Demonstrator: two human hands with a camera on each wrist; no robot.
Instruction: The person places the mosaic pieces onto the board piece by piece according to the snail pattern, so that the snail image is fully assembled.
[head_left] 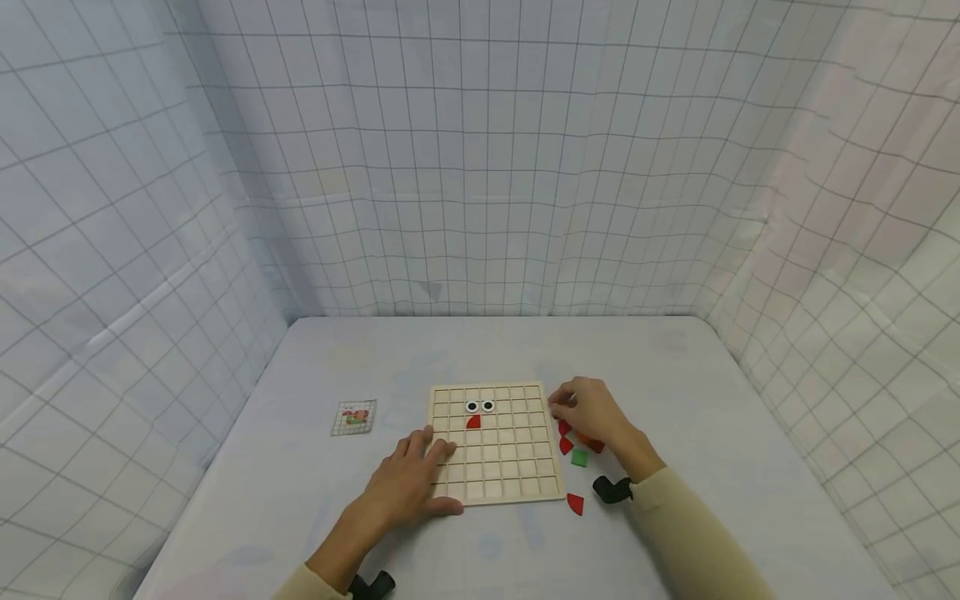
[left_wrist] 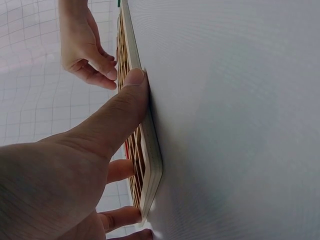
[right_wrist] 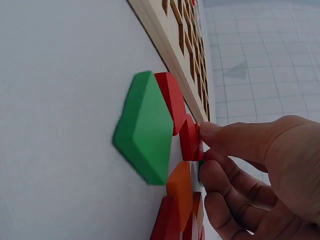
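what matters most here, as i judge it, is how the right hand (head_left: 591, 408) stands to the loose pieces and the grid board (head_left: 516, 501). in the head view, its fingertips are just beside the board's right edge, near the upper right corner, and the nearest red piece (head_left: 564, 427) lies just below them. the other loose pieces run down the frame from there, between board and wrist or close by: a second red piece (head_left: 566, 446), an orange piece (head_left: 582, 437) partly covered by the hand, a green piece (head_left: 579, 457), and a red wedge (head_left: 575, 504) apart from the others, off the board's lower right corner. the right hand is clearly the nearer one. its grip is bent, thumb and fingers close together; i cannot tell whether a piece is between them.

the left hand (head_left: 405, 479) has its fingers apart, resting on the board's lower left, the thumb against the near edge. the board looks nearly square, with no marked long axis, flat on the surface (head_left: 630, 358) at lower centre.

its cells hold two eye pieces (head_left: 472, 407) side by side, upper left of the board's middle, and a red quarter piece (head_left: 473, 422) directly below the left eye; the other cells in view are bare. a picture card (head_left: 354, 417) lies apart, left of the board.
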